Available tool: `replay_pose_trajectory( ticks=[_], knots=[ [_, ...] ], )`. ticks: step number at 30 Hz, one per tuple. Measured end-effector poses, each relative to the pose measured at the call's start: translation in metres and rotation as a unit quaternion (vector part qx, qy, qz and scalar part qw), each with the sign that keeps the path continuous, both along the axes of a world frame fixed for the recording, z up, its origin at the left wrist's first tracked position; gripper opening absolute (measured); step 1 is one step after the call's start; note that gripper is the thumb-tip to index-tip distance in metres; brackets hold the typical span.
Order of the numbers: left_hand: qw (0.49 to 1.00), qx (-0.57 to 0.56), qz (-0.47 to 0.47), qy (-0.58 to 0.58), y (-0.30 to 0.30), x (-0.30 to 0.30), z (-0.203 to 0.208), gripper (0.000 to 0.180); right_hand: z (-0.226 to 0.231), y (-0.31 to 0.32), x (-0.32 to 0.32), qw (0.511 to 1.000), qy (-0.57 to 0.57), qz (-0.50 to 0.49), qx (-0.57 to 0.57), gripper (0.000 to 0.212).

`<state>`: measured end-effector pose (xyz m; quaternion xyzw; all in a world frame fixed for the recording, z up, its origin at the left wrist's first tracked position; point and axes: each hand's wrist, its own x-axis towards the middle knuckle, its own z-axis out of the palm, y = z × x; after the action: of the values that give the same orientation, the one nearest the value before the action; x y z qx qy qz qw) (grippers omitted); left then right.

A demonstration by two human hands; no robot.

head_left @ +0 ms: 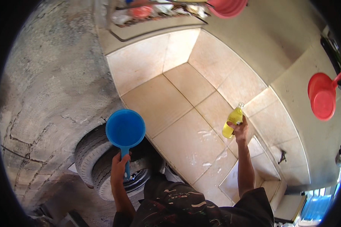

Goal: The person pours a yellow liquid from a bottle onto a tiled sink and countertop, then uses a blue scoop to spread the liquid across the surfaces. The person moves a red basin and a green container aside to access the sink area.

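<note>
My left hand is closed around the handle of a blue dipper, its round bowl facing up. What the bowl holds, if anything, I cannot make out. On the other side, my right hand grips a clear bottle of yellow liquid above the tiled counter. The bottle leans to the right, its neck pointing up and away from me. Part of its lower body is covered by my fingers.
Wet streaks mark the tiled counter, with a tiled sink at its right. Tires stand below the dipper. A red dipper hangs on the right wall, near a tap. A wire rack sits at the back.
</note>
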<state>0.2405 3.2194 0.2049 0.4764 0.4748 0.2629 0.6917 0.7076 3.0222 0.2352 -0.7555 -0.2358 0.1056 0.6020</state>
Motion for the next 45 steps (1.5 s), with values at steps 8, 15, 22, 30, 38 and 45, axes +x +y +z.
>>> replay_pose_trajectory(
  ticks=[8, 15, 22, 30, 38, 45],
  knots=[
    [0.993, 0.078, 0.059, 0.067, 0.021, -0.075, -0.015, 0.027, 0.013, 0.136, 0.055, 0.996, -0.037, 0.0, -0.082, 0.066],
    [0.986, -0.001, 0.157, 0.052, -0.024, -0.148, -0.066, 0.04, 0.015, 0.231, 0.095, 0.986, -0.082, -0.001, -0.144, 0.06],
    [0.962, -0.047, 0.266, -0.041, -0.094, -0.187, -0.1, 0.044, 0.01, 0.3, 0.13, 0.977, -0.094, -0.009, -0.194, 0.055],
    [0.899, -0.129, 0.419, 0.0, -0.198, -0.245, -0.169, 0.035, -0.009, 0.35, 0.159, 0.957, -0.13, -0.002, -0.259, 0.054],
    [0.762, -0.2, 0.613, 0.063, -0.283, -0.274, -0.218, 0.028, -0.022, 0.384, 0.184, 0.944, -0.096, 0.01, -0.315, 0.059],
    [0.652, -0.222, 0.724, 0.045, -0.281, -0.247, -0.233, 0.03, -0.036, 0.393, 0.191, 0.943, -0.089, 0.006, -0.319, 0.058]
  ],
)
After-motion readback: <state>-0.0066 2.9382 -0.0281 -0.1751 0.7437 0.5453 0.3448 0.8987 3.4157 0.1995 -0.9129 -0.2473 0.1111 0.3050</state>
